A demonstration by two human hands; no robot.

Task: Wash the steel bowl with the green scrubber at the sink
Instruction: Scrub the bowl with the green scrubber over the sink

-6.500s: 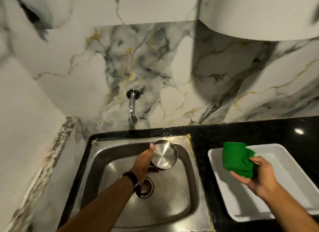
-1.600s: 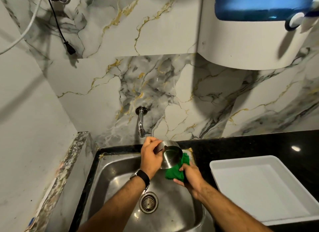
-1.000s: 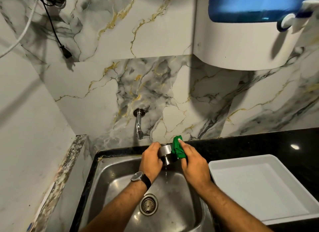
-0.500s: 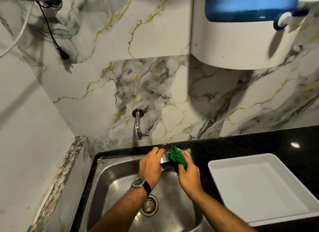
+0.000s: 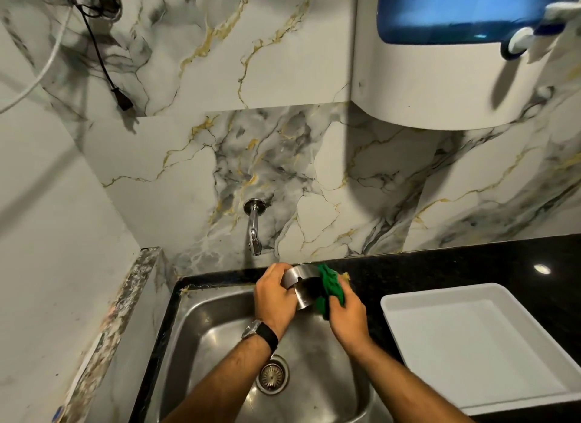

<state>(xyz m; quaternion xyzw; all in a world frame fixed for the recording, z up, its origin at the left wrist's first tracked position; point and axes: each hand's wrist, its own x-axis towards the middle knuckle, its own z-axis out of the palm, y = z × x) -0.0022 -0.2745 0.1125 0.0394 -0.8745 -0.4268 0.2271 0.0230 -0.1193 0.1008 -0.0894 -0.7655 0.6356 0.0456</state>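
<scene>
A small steel bowl [image 5: 299,289] is held on its side over the back of the steel sink [image 5: 201,334], its opening turned right. My left hand [image 5: 274,300] grips its outer wall. The green scrubber [image 5: 328,286] is pressed into and over the bowl's mouth, held by my right hand [image 5: 347,317]. Most of the bowl's inside is hidden by the scrubber. The tap [image 5: 254,230] juts from the wall just above and left of the bowl; I see no water running.
A white tray [image 5: 471,344] lies on the black counter [image 5: 456,265] right of the sink. The drain [image 5: 272,376] sits in the basin below my wrists. A white and blue wall unit [image 5: 440,76] hangs above right. A black cable [image 5: 103,67] dangles at upper left.
Since half a second ago my right hand has shifted slightly down with the scrubber against the bowl's mouth. Earlier, the scrubber came from over the tray to the bowl.
</scene>
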